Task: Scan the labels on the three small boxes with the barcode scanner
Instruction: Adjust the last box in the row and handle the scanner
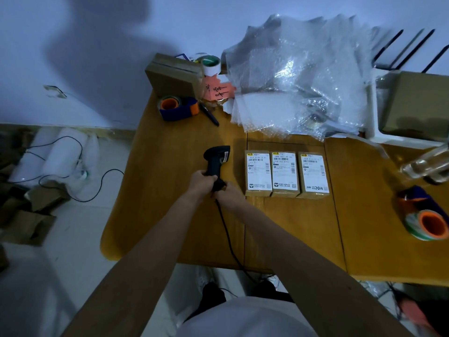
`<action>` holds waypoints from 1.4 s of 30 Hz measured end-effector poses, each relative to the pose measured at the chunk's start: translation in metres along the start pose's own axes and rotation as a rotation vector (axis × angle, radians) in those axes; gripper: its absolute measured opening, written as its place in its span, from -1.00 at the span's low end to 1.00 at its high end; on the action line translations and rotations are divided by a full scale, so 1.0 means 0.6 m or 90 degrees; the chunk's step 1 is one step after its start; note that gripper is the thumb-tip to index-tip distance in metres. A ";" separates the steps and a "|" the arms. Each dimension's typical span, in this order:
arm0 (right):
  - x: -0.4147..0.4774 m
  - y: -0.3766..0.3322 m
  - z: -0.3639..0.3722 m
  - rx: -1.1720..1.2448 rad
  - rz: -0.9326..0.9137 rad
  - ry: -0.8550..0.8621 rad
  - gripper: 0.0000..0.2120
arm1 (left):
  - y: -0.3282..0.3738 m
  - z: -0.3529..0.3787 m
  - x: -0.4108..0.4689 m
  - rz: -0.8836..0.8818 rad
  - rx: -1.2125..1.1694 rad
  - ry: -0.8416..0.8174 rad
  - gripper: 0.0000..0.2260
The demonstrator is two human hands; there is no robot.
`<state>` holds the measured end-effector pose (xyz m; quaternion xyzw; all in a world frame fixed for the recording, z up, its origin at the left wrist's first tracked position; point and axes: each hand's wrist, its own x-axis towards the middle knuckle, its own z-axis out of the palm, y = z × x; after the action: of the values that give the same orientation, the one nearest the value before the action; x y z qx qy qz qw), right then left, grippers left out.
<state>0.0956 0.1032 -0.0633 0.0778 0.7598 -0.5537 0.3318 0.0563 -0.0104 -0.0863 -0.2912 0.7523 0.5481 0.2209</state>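
Three small cardboard boxes lie side by side on the wooden table, white labels facing up: the left box, the middle box and the right box. A black barcode scanner stands just left of them, its head pointing away from me. My left hand grips the scanner's handle. My right hand holds the bottom of the handle where the black cable leaves it. The cable trails back over the table's near edge.
A heap of bubble wrap covers the table's back. Behind the scanner are a tape dispenser, a pen and a cardboard box. Another tape dispenser lies at the right. Cardboard scraps and cables lie on the floor at the left.
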 end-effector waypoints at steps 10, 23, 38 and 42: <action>0.023 0.013 0.011 -0.041 0.051 -0.032 -0.88 | -0.023 0.002 0.005 0.000 0.063 -0.039 -0.65; 0.022 0.035 0.004 -0.071 0.029 -0.044 -0.74 | -0.035 0.020 0.004 -0.014 0.043 -0.064 -0.51; -0.013 0.027 -0.034 -0.020 0.037 -0.062 -0.87 | -0.035 0.028 -0.002 0.049 0.133 -0.017 -0.56; -0.023 0.022 -0.058 -0.007 0.027 -0.037 -0.81 | -0.022 0.029 -0.014 0.095 0.200 0.005 -0.57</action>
<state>0.0983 0.1425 -0.0595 0.0761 0.7509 -0.5443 0.3662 0.0718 0.0048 -0.0951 -0.1987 0.8490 0.4376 0.2196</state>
